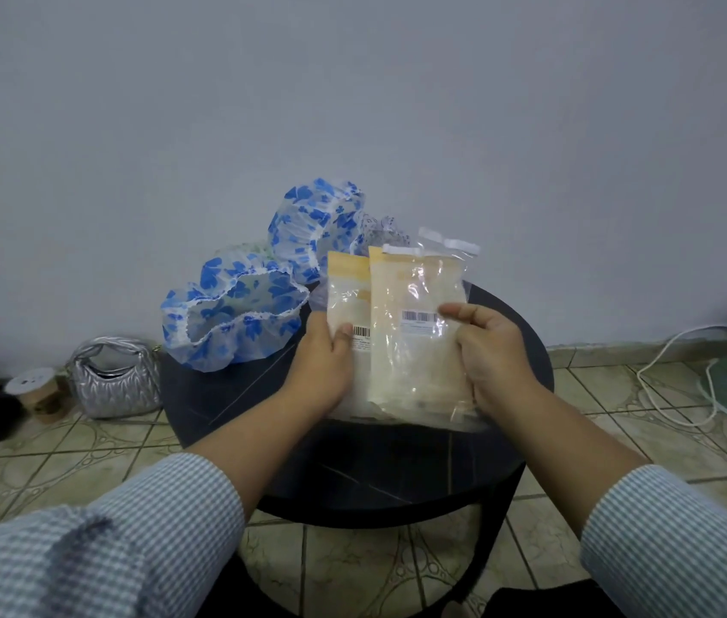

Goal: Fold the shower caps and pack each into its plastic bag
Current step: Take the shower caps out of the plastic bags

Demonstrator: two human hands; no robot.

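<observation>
Head view: left hand (pixel 324 365) and right hand (pixel 493 356) each grip clear plastic bags (pixel 415 332) holding pale contents.

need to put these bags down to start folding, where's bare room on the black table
Bare room: the left-front stretch of the black table, bordered by the blue-flowered cap behind and the left hand; also the near rim below the plastic bags. The back is crowded with caps. The right hand hides the right part.
</observation>
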